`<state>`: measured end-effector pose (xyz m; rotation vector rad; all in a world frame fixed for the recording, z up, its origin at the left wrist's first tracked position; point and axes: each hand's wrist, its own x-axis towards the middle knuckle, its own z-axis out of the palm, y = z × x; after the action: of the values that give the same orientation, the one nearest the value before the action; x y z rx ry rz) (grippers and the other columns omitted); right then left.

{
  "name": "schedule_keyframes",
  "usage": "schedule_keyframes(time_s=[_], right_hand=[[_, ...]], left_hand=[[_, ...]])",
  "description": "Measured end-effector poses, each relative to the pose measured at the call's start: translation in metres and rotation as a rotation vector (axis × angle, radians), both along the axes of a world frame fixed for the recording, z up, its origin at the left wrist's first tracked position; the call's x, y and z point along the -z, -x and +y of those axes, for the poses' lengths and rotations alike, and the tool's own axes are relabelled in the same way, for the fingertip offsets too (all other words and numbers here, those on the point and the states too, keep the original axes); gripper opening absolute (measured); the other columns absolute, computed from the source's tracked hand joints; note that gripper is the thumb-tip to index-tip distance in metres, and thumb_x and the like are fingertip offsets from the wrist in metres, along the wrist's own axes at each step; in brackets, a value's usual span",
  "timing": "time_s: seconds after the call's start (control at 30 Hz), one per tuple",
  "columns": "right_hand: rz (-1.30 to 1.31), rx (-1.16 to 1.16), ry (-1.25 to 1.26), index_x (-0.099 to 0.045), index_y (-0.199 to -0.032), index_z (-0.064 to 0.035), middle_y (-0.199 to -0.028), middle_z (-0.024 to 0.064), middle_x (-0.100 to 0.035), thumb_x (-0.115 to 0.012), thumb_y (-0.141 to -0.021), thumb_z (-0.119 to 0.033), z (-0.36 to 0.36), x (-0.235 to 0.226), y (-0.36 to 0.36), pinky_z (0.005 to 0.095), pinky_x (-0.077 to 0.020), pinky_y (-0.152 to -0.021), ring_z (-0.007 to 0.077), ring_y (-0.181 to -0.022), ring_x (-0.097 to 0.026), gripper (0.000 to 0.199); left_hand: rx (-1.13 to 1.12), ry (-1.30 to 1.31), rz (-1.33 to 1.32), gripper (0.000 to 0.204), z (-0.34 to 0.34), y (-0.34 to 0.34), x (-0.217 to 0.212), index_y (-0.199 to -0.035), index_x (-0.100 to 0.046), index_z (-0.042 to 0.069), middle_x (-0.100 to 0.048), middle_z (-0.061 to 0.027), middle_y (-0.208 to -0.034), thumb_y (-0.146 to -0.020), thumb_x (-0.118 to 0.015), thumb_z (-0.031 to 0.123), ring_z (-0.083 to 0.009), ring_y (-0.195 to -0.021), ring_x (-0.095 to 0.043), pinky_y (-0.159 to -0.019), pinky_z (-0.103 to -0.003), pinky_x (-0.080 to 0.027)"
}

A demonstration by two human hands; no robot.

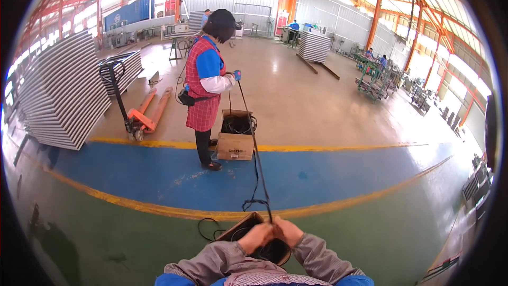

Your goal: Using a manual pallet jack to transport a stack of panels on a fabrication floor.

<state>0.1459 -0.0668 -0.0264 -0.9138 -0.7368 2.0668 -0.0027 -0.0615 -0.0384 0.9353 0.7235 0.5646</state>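
A long black flexible strip (255, 145), rubber-like or a cable, stretches from a co-worker's gloved hand (237, 75) to my own hands. My left hand (256, 237) and my right hand (288, 232) are close together at its near end, fingers closed round it. Just beyond them, part of the strip hangs in a loose loop (256, 203) near the floor. Below my hands stands an open cardboard box (230, 233) with black coils inside, partly covered by my hands and sleeves. One thin black loop (209, 226) spills out on its left.
The co-worker (203, 82) stands ahead, beside another cardboard box (234, 148) of black coils. At left are an orange pallet jack (145, 114) and tall stacked panels (61, 95). More panels (314, 47) and a loaded green cart (374, 79) stand farther off. Yellow lines (174, 209) border the blue floor lane.
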Motion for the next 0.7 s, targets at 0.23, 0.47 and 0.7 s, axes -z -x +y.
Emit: schedule_keyframes(time_s=[0.23, 0.47, 0.7], right_hand=[[0.039, 0.189, 0.314, -0.043, -0.105, -0.0017, -0.083, 0.0079, -0.054, -0.028, -0.093, -0.028, 0.017, -0.001, -0.015, 0.0298, -0.0441, -0.07, 0.0187, -0.071, -0.051, 0.033], [0.215, 0.167, 0.273, -0.042, -0.094, -0.0042, -0.073, 0.0011, -0.042, -0.029, -0.092, -0.026, 0.013, 0.001, -0.012, 0.0259, -0.0354, -0.058, 0.0134, -0.062, -0.036, 0.025], [0.237, 0.098, 0.296, -0.043, -0.093, -0.004, -0.071, 0.0011, -0.041, -0.031, -0.092, -0.025, 0.014, -0.001, -0.016, 0.026, -0.0362, -0.057, 0.0124, -0.061, -0.037, 0.024]], left_hand=[[0.22, -0.023, -0.049, 0.02, -0.033, -0.013, -0.007, -0.083, -0.048, 0.006, -0.036, 0.0047, -0.059, -0.091, -0.036, 0.021, -0.0044, -0.047, -0.03, -0.041, -0.018, -0.023], [0.108, 0.025, -0.014, 0.02, -0.035, -0.011, -0.01, -0.084, -0.049, 0.005, -0.037, 0.0043, -0.06, -0.091, -0.037, 0.019, -0.0044, -0.047, -0.03, -0.041, -0.019, -0.023], [0.154, -0.029, 0.001, 0.017, -0.036, -0.014, -0.013, -0.085, -0.048, 0.003, -0.039, 0.0028, -0.065, -0.091, -0.038, 0.015, -0.005, -0.055, -0.033, -0.048, -0.018, -0.028]])
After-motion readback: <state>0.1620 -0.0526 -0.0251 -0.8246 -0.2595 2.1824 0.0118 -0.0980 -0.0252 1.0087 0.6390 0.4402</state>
